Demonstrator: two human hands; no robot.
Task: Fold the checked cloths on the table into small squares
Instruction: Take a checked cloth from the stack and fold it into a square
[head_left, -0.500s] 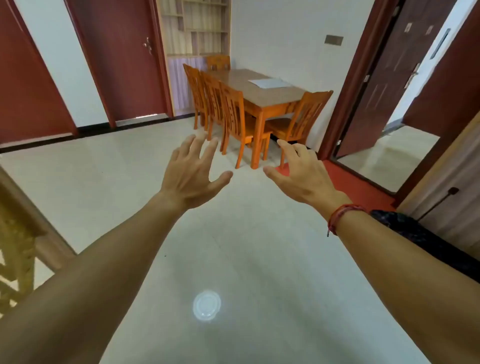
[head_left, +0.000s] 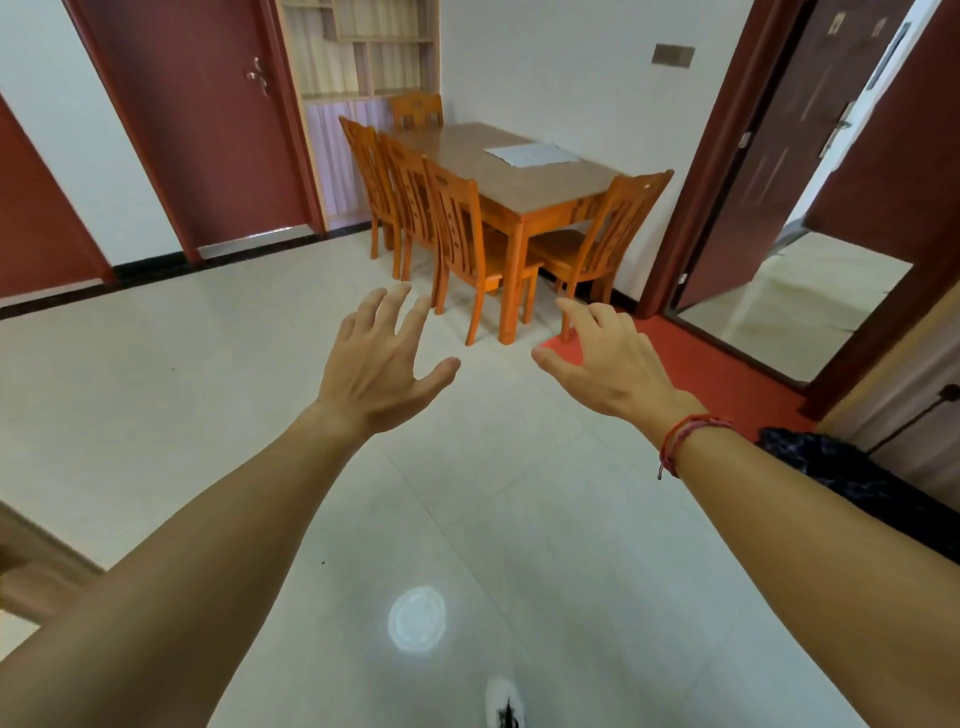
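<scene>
L grip, R grip — cloth far

Room bright, evenly daylit; strongest light coming through open doorway right of table; round white glare spot on glossy floor well in front of table; soft shadows under chairs beside table; door frame left of table bowed by wide-angle stretch; bottom edge slightly soft.

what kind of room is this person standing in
Probably the dining area of a home: a rectangular wooden dining table with matching orange-brown slatted wooden chairs, dark red panelled doors and a glossy pale tiled floor.
</scene>
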